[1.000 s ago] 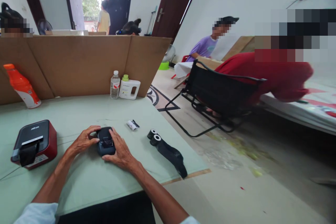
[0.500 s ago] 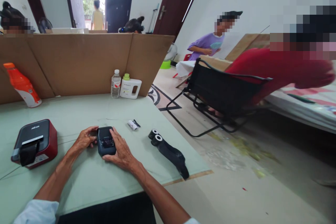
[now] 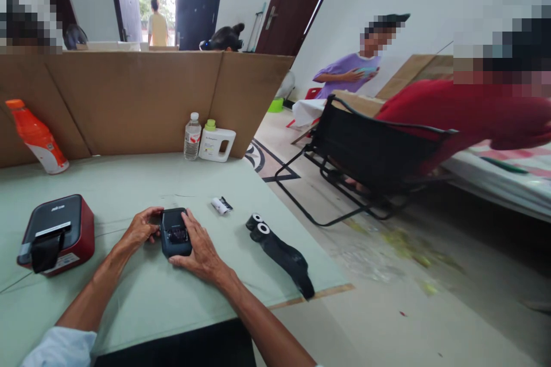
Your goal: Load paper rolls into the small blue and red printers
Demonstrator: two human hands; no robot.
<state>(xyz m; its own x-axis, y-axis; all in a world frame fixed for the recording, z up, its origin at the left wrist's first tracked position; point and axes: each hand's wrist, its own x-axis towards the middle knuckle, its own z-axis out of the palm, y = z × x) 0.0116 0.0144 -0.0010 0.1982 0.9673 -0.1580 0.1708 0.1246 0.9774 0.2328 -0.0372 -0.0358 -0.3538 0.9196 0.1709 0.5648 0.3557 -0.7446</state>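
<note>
A small dark blue device (image 3: 174, 231) lies on the pale green table (image 3: 129, 183) in front of me. My left hand (image 3: 140, 229) curls against its left side, fingers bent onto it. My right hand (image 3: 198, 248) rests on its right side, fingers laid over the top edge. A red and black label printer (image 3: 55, 233) stands to the left. To the right lie a small white roll (image 3: 221, 205) and two black rolls with a black strip (image 3: 278, 250).
A cardboard screen (image 3: 129, 100) walls the table's back. An orange bottle (image 3: 37, 137), a water bottle (image 3: 191, 137) and a white jug (image 3: 216, 143) stand against it. Right of the table are a black folding chair (image 3: 365, 155) and people in red and purple.
My hands stay on the device; the left fingers curl in slightly. The view has shifted a little, and the person in red has moved right.
</note>
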